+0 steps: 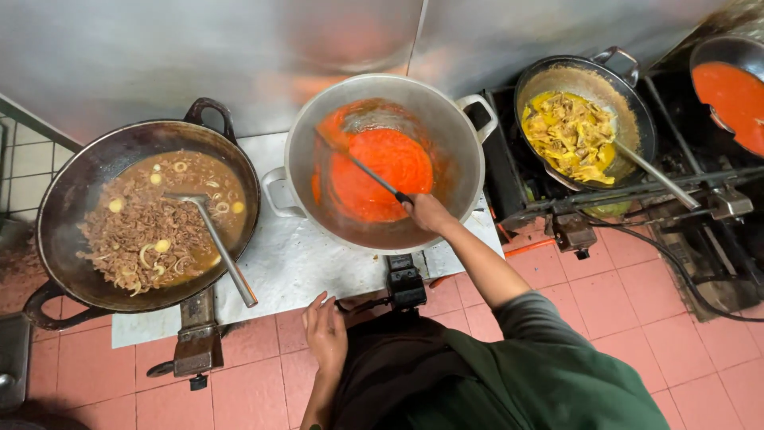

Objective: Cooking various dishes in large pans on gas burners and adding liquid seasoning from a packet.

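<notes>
Gleaming steel wall (pixel 199 48), pink floor tiles (pixel 637 302); right grip (pixel 428 212) clasping ladle (pixel 362 167), left grip (pixel 325 330) loosely spread, holding nothing.

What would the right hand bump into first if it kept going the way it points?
The right hand points up-left along the ladle it grips. Going straight on, it would probably meet the orange sauce in the big pot first, though depth is hard to judge from above.

Left: wok (pixel 72 199), ladle (pixel 211 239) resting in it. Centre: large pot (pixel 446 135), spoon (pixel 358 163) inside, right hand (pixel 428 213) on its handle at the near rim. Right: second wok (pixel 629 103), ladle (pixel 656 177) in it. Far right: pan (pixel 716 48). Left hand (pixel 326 334) near, below the pot.
</notes>
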